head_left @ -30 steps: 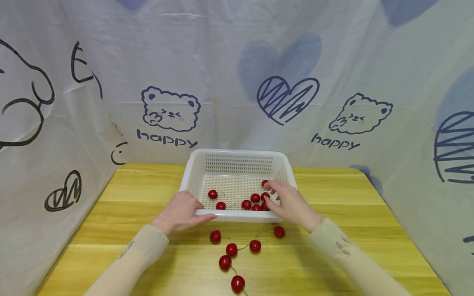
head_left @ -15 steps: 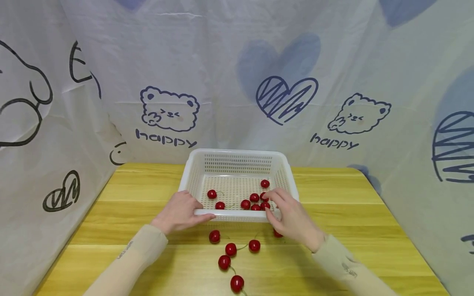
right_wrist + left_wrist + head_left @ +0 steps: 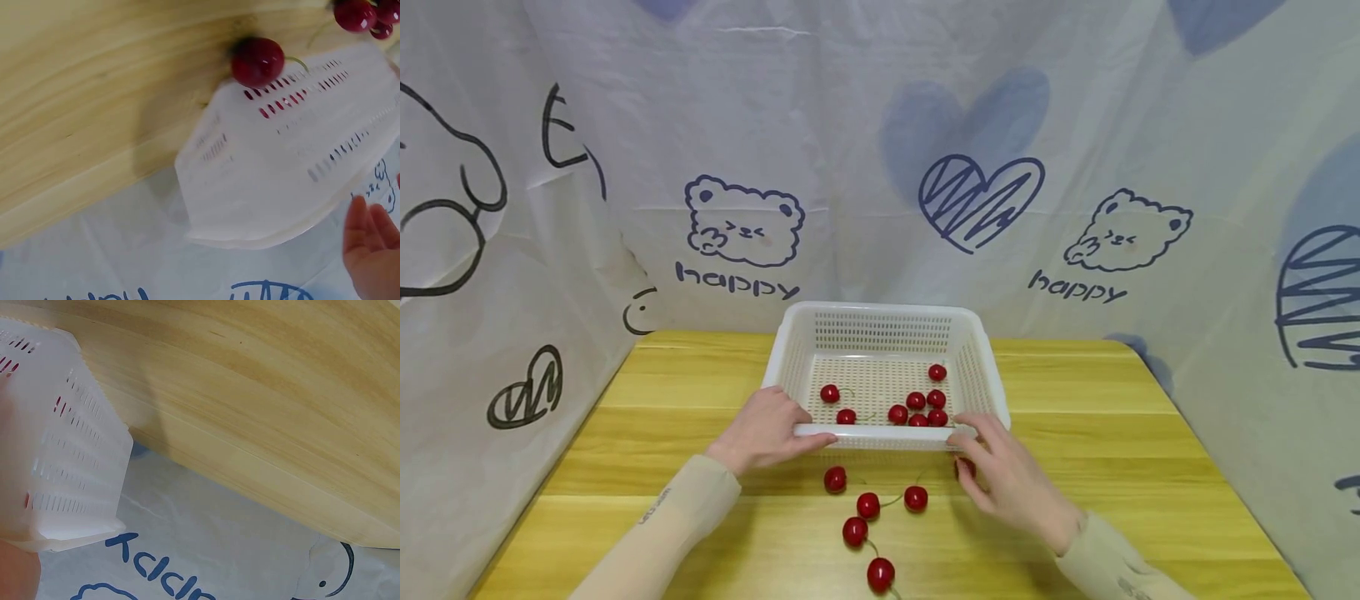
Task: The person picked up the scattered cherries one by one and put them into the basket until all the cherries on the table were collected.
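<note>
My left hand (image 3: 769, 432) grips the front left rim of a white plastic basket (image 3: 880, 435), thumb outside and fingers over the edge. At the basket's front right corner, my right hand (image 3: 1011, 479) is held with loosely bent fingers and nothing in them. Partly behind its fingers, a red cherry (image 3: 964, 468) lies on the table; the right wrist view has a stemmed cherry (image 3: 257, 61) beside the basket wall, apart from the fingers (image 3: 356, 225). Inside the basket are several cherries, grouped mostly front right, with one cherry (image 3: 830, 393) toward the left.
Several more cherries lie on the wooden table (image 3: 760, 542) in front of the basket, among them a cherry (image 3: 916, 498) and the nearest cherry (image 3: 881, 575). Behind the table hangs a pale printed cloth (image 3: 865, 167), which also lines both sides.
My right hand has come out of the basket, moving right and toward me, to the cherry by the front right corner. My left hand keeps its hold on the rim.
</note>
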### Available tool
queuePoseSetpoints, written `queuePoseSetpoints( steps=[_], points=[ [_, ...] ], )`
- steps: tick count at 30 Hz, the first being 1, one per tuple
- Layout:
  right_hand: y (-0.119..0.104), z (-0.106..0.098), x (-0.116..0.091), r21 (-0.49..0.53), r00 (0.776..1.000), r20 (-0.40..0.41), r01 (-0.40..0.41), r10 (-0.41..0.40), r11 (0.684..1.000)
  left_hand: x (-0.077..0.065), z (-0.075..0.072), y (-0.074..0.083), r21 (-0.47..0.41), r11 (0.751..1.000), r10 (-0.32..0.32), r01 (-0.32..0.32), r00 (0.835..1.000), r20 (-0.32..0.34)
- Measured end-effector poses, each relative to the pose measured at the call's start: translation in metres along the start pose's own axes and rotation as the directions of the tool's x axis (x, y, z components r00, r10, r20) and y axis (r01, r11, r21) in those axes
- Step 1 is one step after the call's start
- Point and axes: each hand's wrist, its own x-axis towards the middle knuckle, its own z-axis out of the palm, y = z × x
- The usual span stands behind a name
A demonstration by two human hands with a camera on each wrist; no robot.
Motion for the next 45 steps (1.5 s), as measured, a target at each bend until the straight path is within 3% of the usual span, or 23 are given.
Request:
queuePoseSetpoints(
  steps=[8,16,23,29,40,45],
  points=[
    [0.001,0.003,-0.015,-0.042,0.989,-0.067,0.129,-0.131,0.991,0.001,-0.001,0.000,0.016,1.000,-0.001,0.001,1.000,-0.002],
    [0.005,0.007,-0.026,-0.060,0.966,0.031,0.258,-0.256,0.964,0.000,0.000,-0.001,0.001,1.000,-0.002,0.002,1.000,0.001],
    [0.005,0.009,-0.033,-0.102,0.960,0.218,0.204,-0.178,0.974,0.001,0.001,-0.001,-0.010,1.000,-0.006,0.006,1.000,0.002],
    [0.006,0.012,-0.036,-0.156,0.936,0.342,0.142,-0.081,0.977,0.001,0.001,-0.001,0.000,1.000,-0.006,0.006,1.000,0.000],
    [0.006,0.015,-0.038,-0.139,0.892,0.451,0.090,-0.018,0.986,0.000,0.002,0.000,-0.008,1.000,-0.025,0.025,1.000,0.012],
    [0.007,0.016,-0.040,-0.120,0.886,0.463,0.055,0.007,0.991,0.000,0.001,0.000,0.002,1.000,-0.023,0.023,1.000,0.011]
  ],
)
